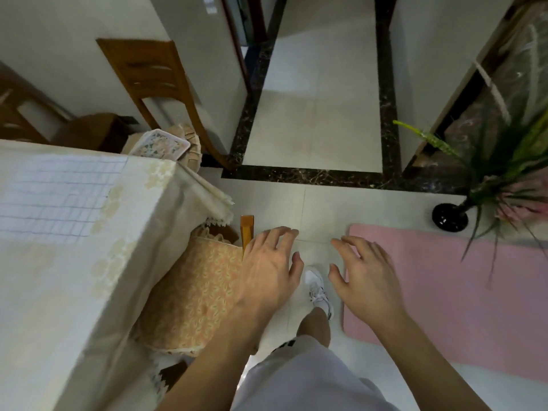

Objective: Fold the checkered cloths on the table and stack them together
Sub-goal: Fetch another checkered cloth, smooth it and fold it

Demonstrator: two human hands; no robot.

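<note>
A white cloth with a thin blue check (56,197) lies flat on the table (44,292), at the left of the view; its left part runs out of frame. The table wears a cream tablecloth. My left hand (267,271) hovers over the floor to the right of the table's corner, fingers spread and relaxed, holding nothing. My right hand (364,280) hovers beside it, fingers also loosely spread and empty. Both hands are well apart from the checkered cloth.
A chair with a floral cushion (192,295) is tucked at the table's near corner. Another wooden chair (157,84) stands by the wall behind. A pink mat (459,292) lies on the tiled floor at right, beside a plant in a black vase (450,216). A doorway opens ahead.
</note>
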